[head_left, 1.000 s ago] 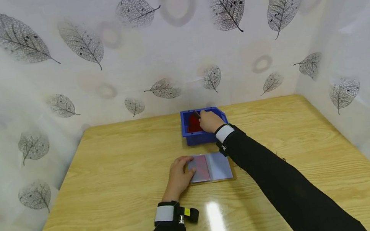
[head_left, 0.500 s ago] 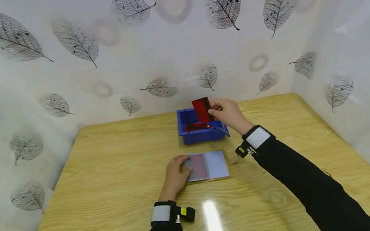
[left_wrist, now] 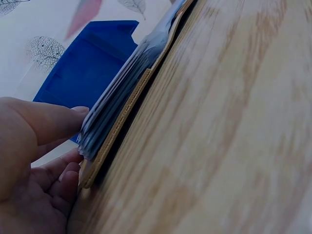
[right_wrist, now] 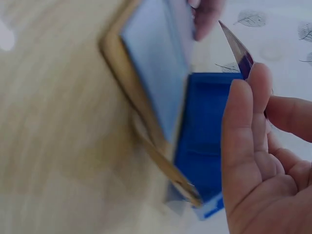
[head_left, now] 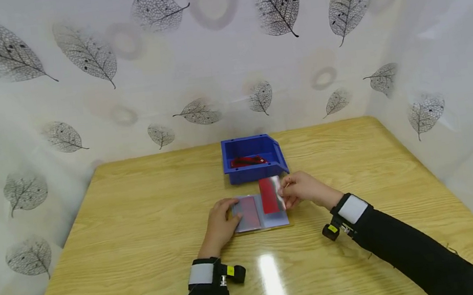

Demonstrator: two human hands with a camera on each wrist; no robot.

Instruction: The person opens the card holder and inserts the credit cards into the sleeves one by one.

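Observation:
A card holder (head_left: 277, 220) with clear plastic sleeves and a tan cover lies spread on the table; a pinkish-red card (head_left: 251, 213) shows through its left sleeve. My left hand (head_left: 219, 223) holds the holder's left side, its fingertips at the edges of the stacked sleeves (left_wrist: 117, 92) in the left wrist view. Between thumb and fingers, my right hand (head_left: 305, 189) pinches a red card (head_left: 269, 195) with a shiny strip, upright over the right-hand page. Edge-on, that card (right_wrist: 238, 48) appears thin in the right wrist view.
Behind the holder stands a blue plastic bin (head_left: 240, 176) with more red cards (head_left: 248, 161) at its bottom. A tan strap (right_wrist: 165, 165) sticks out from the holder's cover. A leaf-patterned sheet (head_left: 125, 107) borders the wooden table (head_left: 137, 204) at the back and sides.
My right hand has drawn a red card up out of the blue bin and brought it toward me, over the holder's right page. My left hand stays on the holder.

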